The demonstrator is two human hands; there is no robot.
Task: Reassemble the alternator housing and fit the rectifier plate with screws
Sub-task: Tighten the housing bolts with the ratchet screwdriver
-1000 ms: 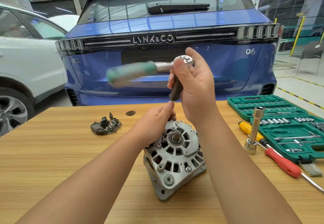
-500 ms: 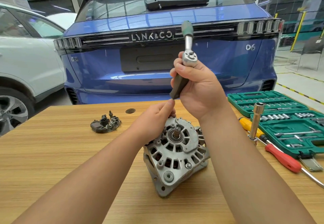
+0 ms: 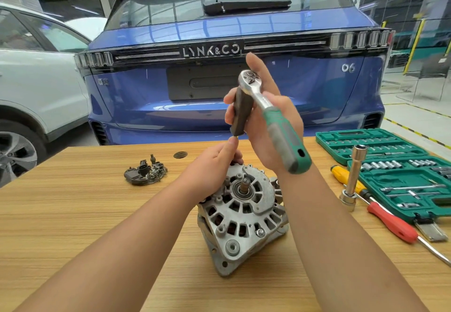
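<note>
The grey alternator housing (image 3: 244, 216) stands tilted on the wooden table (image 3: 73, 214), its shaft end facing me. My left hand (image 3: 214, 167) grips its upper left rim, index finger raised toward the socket. My right hand (image 3: 266, 121) holds a ratchet (image 3: 275, 121) up above the housing, fingers round the dark deep socket (image 3: 240, 111) under the chrome head. The green-grey handle points down toward me across my right wrist. The black rectifier plate (image 3: 146, 172) lies on the table to the left, apart from both hands.
An open green socket set case (image 3: 380, 145) sits at the right. Beside it stand a chrome extension socket (image 3: 353, 177), a yellow-handled screwdriver (image 3: 341, 175) and a red-handled screwdriver (image 3: 393, 224). A blue car (image 3: 219, 80) is close behind the table's far edge, a white car (image 3: 36, 80) at left.
The ratchet handle has swung round from pointing left, through upright, to pointing down toward me. My right hand kept hold of the socket. The left hand stayed on the housing.
</note>
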